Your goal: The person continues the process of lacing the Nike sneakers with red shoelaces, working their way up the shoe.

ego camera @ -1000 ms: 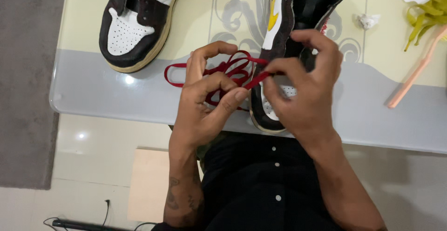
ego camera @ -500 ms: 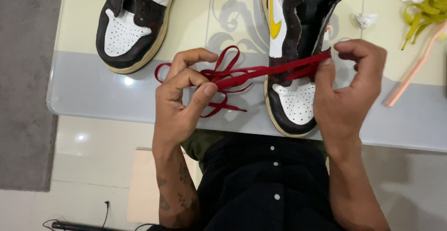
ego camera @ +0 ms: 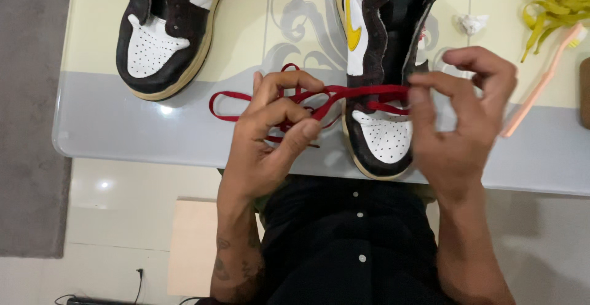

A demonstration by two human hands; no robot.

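Here, centre frame, the left hand (ego camera: 270,130) and right hand (ego camera: 458,117) each pinch the red lace (ego camera: 362,90) across the shoe (ego camera: 381,65); equal tension would likely keep it flat.

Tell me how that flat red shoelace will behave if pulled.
Probably floppy: the flat red shoelace lies in slack loops on the glass tabletop. Likely light, pinched by left hand and right hand. It may snag at the sneaker.
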